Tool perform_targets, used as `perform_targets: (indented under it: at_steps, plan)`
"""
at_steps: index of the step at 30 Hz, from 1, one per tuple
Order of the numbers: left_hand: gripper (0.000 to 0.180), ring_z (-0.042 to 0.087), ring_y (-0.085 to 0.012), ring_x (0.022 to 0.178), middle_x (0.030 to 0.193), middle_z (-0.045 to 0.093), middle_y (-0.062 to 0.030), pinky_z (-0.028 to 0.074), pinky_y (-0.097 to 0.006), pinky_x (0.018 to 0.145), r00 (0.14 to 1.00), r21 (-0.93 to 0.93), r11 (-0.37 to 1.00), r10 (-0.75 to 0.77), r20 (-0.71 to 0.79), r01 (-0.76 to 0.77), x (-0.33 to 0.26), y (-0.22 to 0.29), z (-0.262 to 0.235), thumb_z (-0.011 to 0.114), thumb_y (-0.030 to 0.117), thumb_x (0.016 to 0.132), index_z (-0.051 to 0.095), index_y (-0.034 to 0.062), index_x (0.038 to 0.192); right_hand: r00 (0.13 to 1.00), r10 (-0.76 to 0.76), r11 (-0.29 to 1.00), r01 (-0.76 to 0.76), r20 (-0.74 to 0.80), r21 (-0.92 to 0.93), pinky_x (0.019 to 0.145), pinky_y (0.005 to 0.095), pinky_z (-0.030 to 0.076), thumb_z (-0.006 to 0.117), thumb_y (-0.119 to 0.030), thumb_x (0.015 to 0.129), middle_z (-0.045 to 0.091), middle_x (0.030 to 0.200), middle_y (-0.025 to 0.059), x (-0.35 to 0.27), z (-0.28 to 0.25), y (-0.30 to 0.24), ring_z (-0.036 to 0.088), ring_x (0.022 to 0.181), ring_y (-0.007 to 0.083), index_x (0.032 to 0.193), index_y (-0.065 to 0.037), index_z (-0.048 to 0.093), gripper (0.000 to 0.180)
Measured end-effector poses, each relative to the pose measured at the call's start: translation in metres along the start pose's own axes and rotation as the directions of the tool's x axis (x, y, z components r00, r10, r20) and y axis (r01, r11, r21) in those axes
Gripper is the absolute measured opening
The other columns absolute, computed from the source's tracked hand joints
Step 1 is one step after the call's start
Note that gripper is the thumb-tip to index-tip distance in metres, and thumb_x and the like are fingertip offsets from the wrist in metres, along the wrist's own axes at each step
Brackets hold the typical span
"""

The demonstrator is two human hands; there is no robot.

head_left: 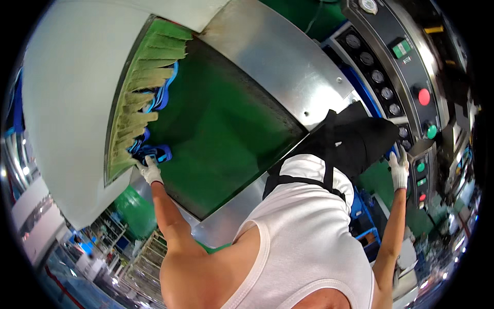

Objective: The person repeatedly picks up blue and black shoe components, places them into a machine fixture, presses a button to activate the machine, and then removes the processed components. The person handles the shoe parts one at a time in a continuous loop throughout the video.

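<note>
My left hand (151,172), in a white glove, reaches to the near corner of a green strip curtain. Its fingers look apart, right by a blue and black shoe (158,153) on the green conveyor belt (221,123); whether they touch it I cannot tell. More blue shoes (163,92) poke out from under the frayed curtain strips (136,118), partly hidden by them. On the other side, my gloved right hand (399,172) is held out with fingers stretched and nothing in it, beside a small button box (422,177).
A pale machine housing (77,92) stands to the left of the curtain. Metal plates (278,56) border the belt. On the right is a control panel (411,67) with round gauges, a red button (423,97) and a green one. Racks (146,262) stand at lower left.
</note>
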State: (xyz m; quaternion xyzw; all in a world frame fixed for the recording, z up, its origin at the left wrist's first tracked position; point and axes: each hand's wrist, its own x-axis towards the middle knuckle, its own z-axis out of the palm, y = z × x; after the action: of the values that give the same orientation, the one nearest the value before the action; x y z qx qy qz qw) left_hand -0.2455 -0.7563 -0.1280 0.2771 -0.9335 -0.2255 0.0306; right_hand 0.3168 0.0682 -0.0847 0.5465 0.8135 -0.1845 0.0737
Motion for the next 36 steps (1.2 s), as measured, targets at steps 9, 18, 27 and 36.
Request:
perform_targets:
  at_steps: [9, 18, 27, 36]
  plan:
    - [0.042, 0.065, -0.0423, 0.112, 0.125, 0.067, -0.0198, 0.053, -0.054, 0.095, 0.970, 0.417, 0.893, 0.225, -0.092, -0.167, -0.034, 0.048, 0.009, 0.053, 0.043, 0.106, 0.070, 0.0087, 0.124, 0.996, 0.006, 0.967, -0.029, 0.091, 0.252, 0.105, 0.0366, 0.053, 0.071, -0.024, 0.099, 0.062, 0.146, 0.0208, 0.001, -0.049, -0.033, 0.068, 0.124, 0.0271, 0.153, -0.002, 0.049, 0.063]
    - [0.044, 0.064, -0.0454, 0.107, 0.121, 0.064, -0.0246, 0.052, -0.053, 0.092, 0.858, 0.344, 0.790, 0.498, 0.123, -0.508, -0.127, 0.121, 0.012, 0.049, 0.041, 0.110, 0.064, 0.0038, 0.128, 0.987, -0.110, 0.958, 0.074, 0.116, 0.278, 0.101, 0.0369, 0.055, 0.071, -0.021, 0.099, 0.068, 0.136, 0.0228, -0.031, -0.018, -0.075, 0.071, 0.120, 0.0282, 0.156, -0.003, 0.046, 0.065]
    - [0.040, 0.065, -0.0437, 0.106, 0.121, 0.061, -0.0234, 0.053, -0.053, 0.091, 0.861, 0.339, 0.791, 0.471, 0.194, -0.509, -0.129, 0.137, 0.023, 0.054, 0.036, 0.107, 0.069, 0.0011, 0.119, 0.996, -0.092, 0.869, 0.089, -0.019, 0.486, 0.099, 0.0391, 0.057, 0.074, -0.019, 0.095, 0.070, 0.132, 0.0220, -0.064, -0.048, -0.130, 0.072, 0.116, 0.0317, 0.151, -0.007, 0.053, 0.062]
    - [0.019, 0.063, -0.0376, 0.100, 0.109, 0.062, -0.0198, 0.050, -0.046, 0.089, 0.143, -0.341, 0.287, 0.909, 0.392, -0.895, -0.325, 0.333, 0.053, 0.064, 0.014, 0.101, 0.069, -0.0005, 0.112, 0.756, -0.650, 0.681, 0.623, -0.073, 0.384, 0.112, 0.0444, 0.047, 0.079, -0.029, 0.084, 0.060, 0.139, 0.0274, -0.096, -0.060, -0.296, 0.060, 0.128, 0.0414, 0.138, 0.004, 0.056, 0.067]
